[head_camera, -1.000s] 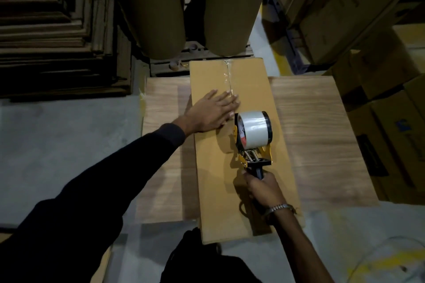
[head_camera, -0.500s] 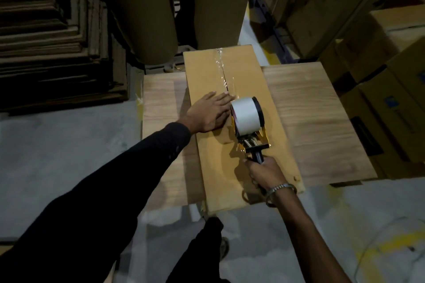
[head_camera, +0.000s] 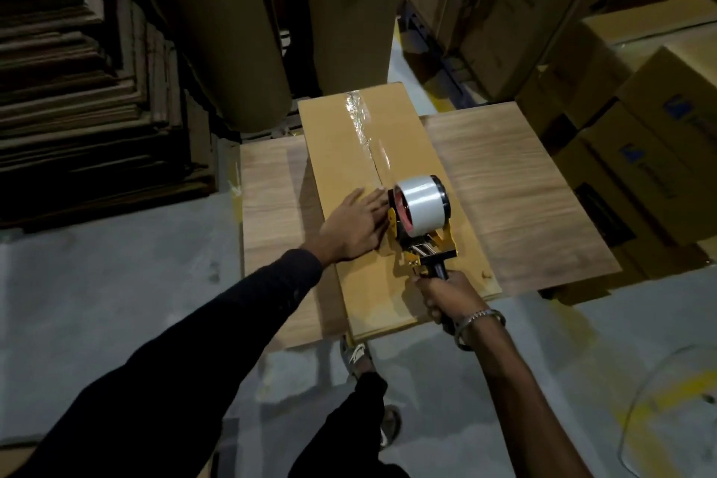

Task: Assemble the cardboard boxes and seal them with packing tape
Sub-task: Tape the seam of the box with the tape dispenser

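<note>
Tape dispenser [head_camera: 421,221] sits about mid-length on the cardboard box [head_camera: 392,206], roughly where it was a second ago relative to the box. Most of the apparent shift across the frames is the head camera moving. Clear tape strip [head_camera: 362,124] is laid along the centre seam from the far edge up to the roll; it looks wrinkled near the far end. The near half of the seam shows no tape yet.

Right hand [head_camera: 450,297] has its fingers clenched round the black handle, unchanged. Left hand [head_camera: 359,227] stays flat on the box top just left of the roll, fingers straight, pressing the flap down and gripping nothing.

The box lies flat across the wooden bench [head_camera: 504,182], its far end overhanging the bench edge.

My read: seam sealing is about half done and the pull toward the near edge has slowed or paused. Remaining work looks like drawing to the near edge, wrapping over and cutting.
</note>
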Available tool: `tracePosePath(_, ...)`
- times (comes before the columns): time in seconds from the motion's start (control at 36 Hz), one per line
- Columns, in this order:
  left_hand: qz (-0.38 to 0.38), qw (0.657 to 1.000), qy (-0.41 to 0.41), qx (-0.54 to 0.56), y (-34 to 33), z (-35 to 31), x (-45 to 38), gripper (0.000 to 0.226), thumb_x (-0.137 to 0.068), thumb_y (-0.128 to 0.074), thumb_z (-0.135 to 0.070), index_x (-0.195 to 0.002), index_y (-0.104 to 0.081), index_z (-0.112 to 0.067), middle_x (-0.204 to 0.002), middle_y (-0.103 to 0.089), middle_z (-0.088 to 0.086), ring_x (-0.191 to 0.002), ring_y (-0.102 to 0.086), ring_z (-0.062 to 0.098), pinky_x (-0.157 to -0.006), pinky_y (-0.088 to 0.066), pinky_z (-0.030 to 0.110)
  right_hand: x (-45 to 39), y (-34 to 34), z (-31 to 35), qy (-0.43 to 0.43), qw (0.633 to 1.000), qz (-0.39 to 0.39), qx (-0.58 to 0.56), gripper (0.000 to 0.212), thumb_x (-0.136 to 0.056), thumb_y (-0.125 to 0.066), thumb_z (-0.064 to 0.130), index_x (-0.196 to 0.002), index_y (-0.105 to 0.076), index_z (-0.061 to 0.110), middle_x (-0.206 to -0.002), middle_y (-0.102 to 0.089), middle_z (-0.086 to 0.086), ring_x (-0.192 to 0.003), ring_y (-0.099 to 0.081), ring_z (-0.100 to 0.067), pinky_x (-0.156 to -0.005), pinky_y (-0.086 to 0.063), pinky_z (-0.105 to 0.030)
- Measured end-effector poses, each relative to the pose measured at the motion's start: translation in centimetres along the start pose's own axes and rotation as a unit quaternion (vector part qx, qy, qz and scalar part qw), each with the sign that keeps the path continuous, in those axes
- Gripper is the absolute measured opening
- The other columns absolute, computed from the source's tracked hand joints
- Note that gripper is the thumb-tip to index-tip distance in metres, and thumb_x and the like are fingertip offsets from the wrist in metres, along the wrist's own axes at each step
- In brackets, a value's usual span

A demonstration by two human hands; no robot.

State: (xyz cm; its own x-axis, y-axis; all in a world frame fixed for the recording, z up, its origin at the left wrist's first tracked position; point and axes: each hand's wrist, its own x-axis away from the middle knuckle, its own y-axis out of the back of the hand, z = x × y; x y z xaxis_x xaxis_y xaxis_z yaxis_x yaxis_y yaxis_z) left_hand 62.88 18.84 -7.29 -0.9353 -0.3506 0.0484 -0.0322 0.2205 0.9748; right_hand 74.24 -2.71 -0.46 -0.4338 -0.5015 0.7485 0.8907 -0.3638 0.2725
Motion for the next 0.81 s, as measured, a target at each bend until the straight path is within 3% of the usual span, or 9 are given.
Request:
tracePosePath(0.14,-0.020,1.000,-0.015,0.004,0.4,0.2,-0.2,0.057,-0.110,-0.026,-0.041,-0.159,-0.041,-0.016,-0.168,-0.036,0.010,-0.156,-0.029,0.029,-0.128,-0.017,0.050,0.9,-0.5,-0.3,0.000,1.000,-0.008,0.008,0.021,-0.095,-0.069,0.029,-0.085,-0.056,0.015,-0.054,-0.049,0.002,-0.042,-0.040,-0.014,-0.042,-0.030,-0.020)
tracePosePath(0.28,-0.010,1.000,0.006,-0.001,-0.5,0.5,-0.4,0.059,-0.112,-0.019,-0.042,-0.168,-0.016,-0.024,-0.175,-0.015,0.002,-0.161,-0.014,0.021,-0.130,-0.012,0.046,2.5,-0.2,-3.7,0.003,1.000,-0.004,-0.009,0.019,-0.095,-0.069,0.024,-0.087,-0.054,0.015,-0.056,-0.044,0.000,-0.042,-0.039,-0.015,-0.045,-0.029,-0.025)
tracePosePath(0.36,-0.014,1.000,0.019,0.010,-0.6,0.4,-0.3,0.057,-0.113,-0.016,-0.043,-0.168,-0.014,-0.027,-0.175,-0.014,-0.001,-0.161,-0.013,0.018,-0.130,-0.012,0.045,3.6,0.1,-6.1,-0.003,1.000,-0.002,-0.012,0.022,-0.096,-0.070,0.023,-0.086,-0.052,0.016,-0.055,-0.045,0.001,-0.042,-0.040,-0.015,-0.047,-0.031,-0.027)
tracePosePath(0.58,-0.008,0.999,0.031,-0.002,-0.2,-0.5,-0.1,0.070,-0.110,-0.013,-0.063,-0.168,-0.017,-0.024,-0.175,-0.013,0.002,-0.162,-0.011,0.019,-0.130,-0.008,0.048,4.2,0.3,-8.2,0.006,1.000,-0.006,-0.007,0.029,-0.096,-0.071,0.026,-0.078,-0.049,0.019,-0.054,-0.047,0.002,-0.043,-0.042,-0.015,-0.049,-0.034,-0.029)
tracePosePath(0.69,0.011,0.999,-0.026,-0.021,-1.0,-2.0,1.0,0.064,-0.110,-0.016,-0.050,-0.168,-0.012,-0.024,-0.175,-0.008,0.004,-0.162,-0.008,0.023,-0.129,-0.003,0.057,4.1,0.6,-8.4,0.003,1.000,-0.004,-0.012,0.032,-0.096,-0.071,0.026,-0.076,-0.047,0.019,-0.054,-0.047,0.002,-0.043,-0.042,-0.016,-0.049,-0.034,-0.029)
tracePosePath(0.81,0.020,0.997,-0.080,-0.009,-1.7,-3.4,2.0,0.060,-0.108,-0.028,-0.043,-0.165,-0.028,-0.023,-0.176,-0.008,0.003,-0.162,-0.008,0.024,-0.130,-0.005,0.054,4.1,0.6,-8.5,0.008,1.000,-0.007,-0.005,0.034,-0.095,-0.072,0.026,-0.074,-0.047,0.019,-0.052,-0.047,0.002,-0.044,-0.042,-0.017,-0.050,-0.035,-0.030)
